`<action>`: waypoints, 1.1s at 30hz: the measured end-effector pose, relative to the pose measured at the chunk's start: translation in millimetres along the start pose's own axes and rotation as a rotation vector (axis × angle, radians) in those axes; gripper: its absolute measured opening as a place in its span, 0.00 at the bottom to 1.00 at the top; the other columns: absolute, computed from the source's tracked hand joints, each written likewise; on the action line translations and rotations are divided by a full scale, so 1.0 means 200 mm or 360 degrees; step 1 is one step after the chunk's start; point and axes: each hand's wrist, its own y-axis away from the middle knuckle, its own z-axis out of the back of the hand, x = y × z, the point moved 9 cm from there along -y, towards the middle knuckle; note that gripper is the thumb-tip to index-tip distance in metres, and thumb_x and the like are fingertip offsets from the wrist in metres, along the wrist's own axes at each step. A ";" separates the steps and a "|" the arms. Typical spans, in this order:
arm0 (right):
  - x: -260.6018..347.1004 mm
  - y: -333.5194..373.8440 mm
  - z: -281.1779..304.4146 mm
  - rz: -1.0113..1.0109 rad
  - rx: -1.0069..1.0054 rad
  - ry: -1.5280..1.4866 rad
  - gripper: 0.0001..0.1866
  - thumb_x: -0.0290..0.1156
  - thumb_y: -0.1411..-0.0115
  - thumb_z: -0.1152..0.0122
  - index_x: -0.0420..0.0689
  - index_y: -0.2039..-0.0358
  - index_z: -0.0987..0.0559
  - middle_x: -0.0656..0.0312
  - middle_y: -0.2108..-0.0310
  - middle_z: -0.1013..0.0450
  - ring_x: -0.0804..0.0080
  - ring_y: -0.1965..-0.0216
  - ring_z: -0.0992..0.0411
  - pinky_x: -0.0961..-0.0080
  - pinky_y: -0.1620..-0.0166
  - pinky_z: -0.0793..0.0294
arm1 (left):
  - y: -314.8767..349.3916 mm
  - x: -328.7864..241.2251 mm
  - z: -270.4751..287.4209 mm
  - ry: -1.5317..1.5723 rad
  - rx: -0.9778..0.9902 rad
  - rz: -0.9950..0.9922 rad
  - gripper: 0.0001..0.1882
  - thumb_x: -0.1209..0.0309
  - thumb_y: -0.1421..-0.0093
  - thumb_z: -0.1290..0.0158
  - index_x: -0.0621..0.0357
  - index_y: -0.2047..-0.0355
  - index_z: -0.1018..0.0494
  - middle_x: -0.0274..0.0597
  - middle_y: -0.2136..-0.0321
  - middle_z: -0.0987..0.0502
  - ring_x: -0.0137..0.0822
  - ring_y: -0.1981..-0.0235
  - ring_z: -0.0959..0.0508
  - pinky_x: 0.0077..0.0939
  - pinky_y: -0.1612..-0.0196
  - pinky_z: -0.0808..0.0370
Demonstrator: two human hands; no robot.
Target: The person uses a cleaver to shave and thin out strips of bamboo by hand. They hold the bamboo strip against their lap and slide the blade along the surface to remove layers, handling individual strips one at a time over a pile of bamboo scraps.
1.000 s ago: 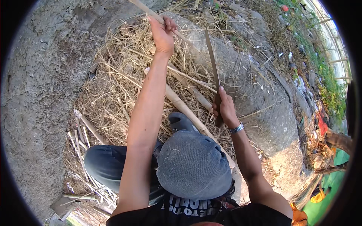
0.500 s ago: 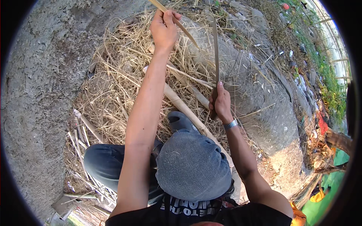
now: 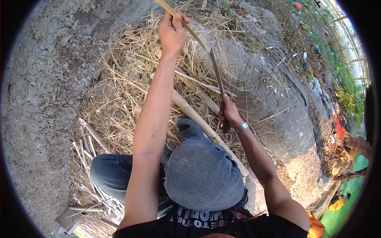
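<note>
My left hand [image 3: 173, 35] is stretched far forward, its fingers closed around a pale, narrow bamboo strip [image 3: 196, 36]. The strip slants from the top edge down to the right and ends over a grey rock. Gripped by its handle in my right hand [image 3: 231, 113] is a long-bladed knife [image 3: 217, 73], like a machete. Its blade points away from me and leans a little left. The blade's tip shows right at the strip's lower end; whether they touch I cannot tell. A thick bamboo pole [image 3: 194, 115] lies aslant beneath, between my two arms.
Dry shavings [image 3: 123, 87] heap over the ground ahead. The large grey rock [image 3: 274, 107] bulges at the right, and a rough grey wall [image 3: 43, 99] runs along the left. Cut sticks [image 3: 85, 154] lie by my bent left knee [image 3: 109, 174]. Litter and green plants fill the far right.
My right hand has come slightly down and left. The knife has tilted left and dropped, so its tip is now at the strip's lower end. My left hand has barely moved.
</note>
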 end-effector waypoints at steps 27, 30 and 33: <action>0.23 0.24 -0.09 0.0425 -0.0099 0.0146 0.33 0.58 0.25 0.60 0.46 0.81 0.34 0.63 0.87 0.35 0.74 0.91 0.37 0.75 0.86 0.39 | -0.03 -0.20 -0.01 -0.0804 0.0048 -0.0265 0.21 0.53 0.32 0.41 0.62 0.61 0.29 0.42 0.76 0.18 0.35 0.76 0.16 0.29 0.69 0.21; 0.32 0.29 -0.11 0.0573 -0.0107 0.0126 0.33 0.59 0.25 0.60 0.46 0.81 0.35 0.63 0.86 0.35 0.76 0.90 0.37 0.76 0.86 0.39 | -0.02 -0.16 -0.04 -0.0445 0.0183 -0.0032 0.19 0.56 0.28 0.48 0.63 0.58 0.32 0.42 0.75 0.17 0.33 0.75 0.16 0.27 0.70 0.20; 0.31 0.24 -0.11 0.0711 -0.0077 0.0054 0.34 0.59 0.25 0.62 0.46 0.81 0.35 0.63 0.85 0.36 0.76 0.89 0.37 0.75 0.85 0.39 | -0.01 -0.17 -0.03 -0.0447 0.0210 -0.0017 0.17 0.58 0.26 0.52 0.63 0.57 0.34 0.42 0.74 0.17 0.31 0.75 0.15 0.25 0.71 0.19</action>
